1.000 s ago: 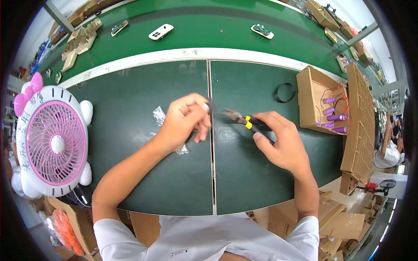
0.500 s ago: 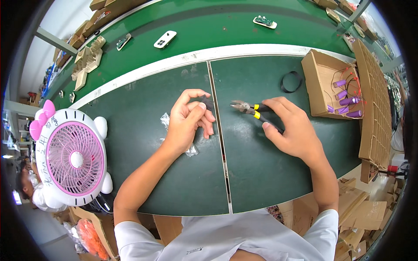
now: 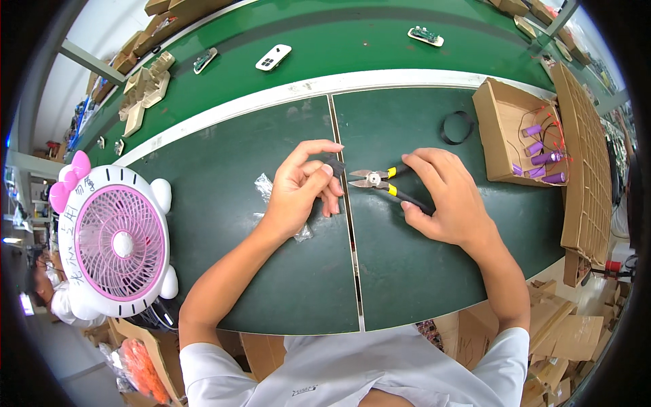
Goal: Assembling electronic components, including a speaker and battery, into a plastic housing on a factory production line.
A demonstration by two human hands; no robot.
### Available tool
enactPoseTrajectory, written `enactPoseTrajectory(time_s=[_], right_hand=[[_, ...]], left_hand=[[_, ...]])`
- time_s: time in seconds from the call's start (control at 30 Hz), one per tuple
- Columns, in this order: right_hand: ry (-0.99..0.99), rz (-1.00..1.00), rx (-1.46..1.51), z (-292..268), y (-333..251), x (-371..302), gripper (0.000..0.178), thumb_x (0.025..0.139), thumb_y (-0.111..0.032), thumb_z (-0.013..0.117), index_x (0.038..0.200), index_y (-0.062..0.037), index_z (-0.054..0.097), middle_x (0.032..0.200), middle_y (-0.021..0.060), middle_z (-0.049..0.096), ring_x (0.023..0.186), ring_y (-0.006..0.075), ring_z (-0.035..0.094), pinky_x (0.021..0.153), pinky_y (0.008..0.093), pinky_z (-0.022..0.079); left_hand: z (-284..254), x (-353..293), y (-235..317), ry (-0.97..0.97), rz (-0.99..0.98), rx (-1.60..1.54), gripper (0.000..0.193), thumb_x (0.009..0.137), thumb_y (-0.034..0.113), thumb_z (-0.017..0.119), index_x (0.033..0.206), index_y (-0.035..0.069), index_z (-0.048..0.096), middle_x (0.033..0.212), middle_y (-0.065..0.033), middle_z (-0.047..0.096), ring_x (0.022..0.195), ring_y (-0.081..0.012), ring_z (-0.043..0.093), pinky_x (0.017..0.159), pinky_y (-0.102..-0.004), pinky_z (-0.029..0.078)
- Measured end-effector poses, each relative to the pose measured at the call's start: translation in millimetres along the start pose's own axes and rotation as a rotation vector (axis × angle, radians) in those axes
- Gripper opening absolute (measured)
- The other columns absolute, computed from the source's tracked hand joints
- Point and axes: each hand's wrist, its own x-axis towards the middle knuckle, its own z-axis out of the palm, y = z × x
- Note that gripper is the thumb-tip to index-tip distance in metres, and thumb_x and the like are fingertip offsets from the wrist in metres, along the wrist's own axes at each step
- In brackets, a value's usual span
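"Over the green table (image 3: 420, 271), the left hand (image 3: 298, 193) pinches a small dark piece (image 3: 336, 165) — perhaps a strip, hard to tell."

"And the cutters (image 3: 374, 178)?"

"Just beside it, jaws spread, nose pointing left, long axis roughly crosswise; the right hand (image 3: 444, 197) grips both handles. Best practice: piece steady, fingertips clear of the blades."

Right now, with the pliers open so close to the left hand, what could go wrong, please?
The open pliers in the right hand point toward the left hand, so a fingertip might get nipped. The small dark piece between the left thumb and fingers could slip, perhaps into the gap between the table panels. The clear plastic packets beside the left wrist might get brushed aside.
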Motion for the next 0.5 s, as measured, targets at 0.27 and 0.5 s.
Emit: enactPoseTrajectory(time_s=[0.27,0.5], right_hand=[[0.038,-0.053,-0.031,2.5,2.0,1.6,0.062,0.07,-0.02,0.079,0.125,0.0007,0.058,0.12,0.0171,0.058,0.11,0.0376,0.058,0.097,0.0477,0.047],[0.028,-0.071,-0.066,2.9,-0.3,1.7,0.065,0.069,-0.021,0.08,0.126,0.0003,0.058,0.121,0.0167,0.057,0.111,0.0376,0.057,0.099,0.0485,0.046]], left_hand=[[-3.5,2.2,-2.0,-0.067,0.017,0.016,0.032,0.102,0.007,0.053,0.134,0.002,0.046,0.1,-0.0132,0.066,0.071,-0.0162,0.068,0.054,-0.026,0.052],[-2.8,3.5,-4.3,-0.068,0.027,0.013,0.04,0.095,0.0,0.06,0.133,0.001,0.046,0.114,-0.0151,0.063,0.077,-0.0181,0.069,0.055,-0.0242,0.055]])
